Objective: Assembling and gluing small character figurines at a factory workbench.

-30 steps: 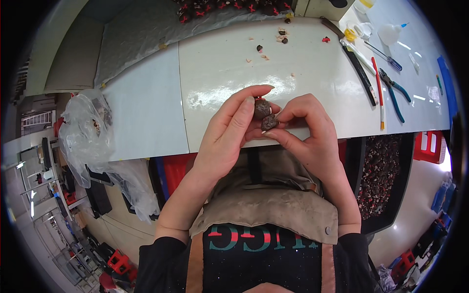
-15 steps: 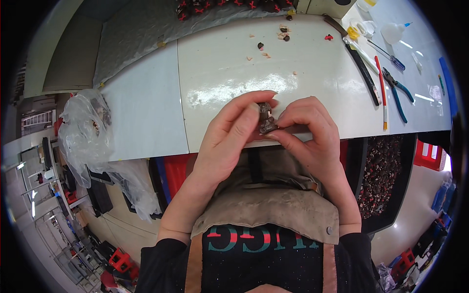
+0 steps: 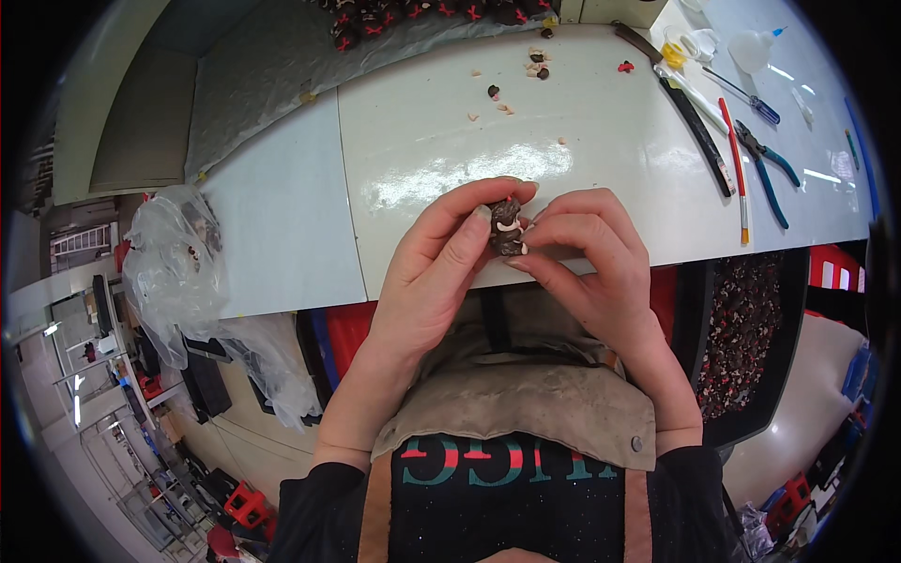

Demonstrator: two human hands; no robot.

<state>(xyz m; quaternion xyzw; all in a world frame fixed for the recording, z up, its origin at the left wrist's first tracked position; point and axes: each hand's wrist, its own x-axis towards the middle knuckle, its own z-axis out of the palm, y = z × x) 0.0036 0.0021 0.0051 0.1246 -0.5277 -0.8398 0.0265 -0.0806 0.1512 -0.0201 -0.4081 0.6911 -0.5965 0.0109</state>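
Observation:
A small dark brown figurine (image 3: 508,225) with a cream band and a red spot at its top is held just above the table's near edge. My left hand (image 3: 434,277) is closed on it from the left, thumb in front and fingers curled behind. My right hand (image 3: 593,246) pinches at its lower right side, thumb and forefinger at a small cream part there. The fingertips partly cover that side, so the exact grip is hard to see. On the white table (image 3: 413,141) beyond lie small brown pieces (image 3: 494,92) and pale crumbs (image 3: 505,110).
At the right lie a black-handled tool (image 3: 696,136), a red brush (image 3: 733,164), pliers (image 3: 768,169), a screwdriver (image 3: 762,108) and a squeeze bottle (image 3: 751,52). Several dark figurines (image 3: 375,23) stand at the back. A plastic bag (image 3: 174,263) hangs left; a black bin (image 3: 798,352) of small parts sits lower right.
The figurine has been turned between my fingers, so its cream band and red spot now show. Both hands stay in nearly the same place. The view has shifted slightly.

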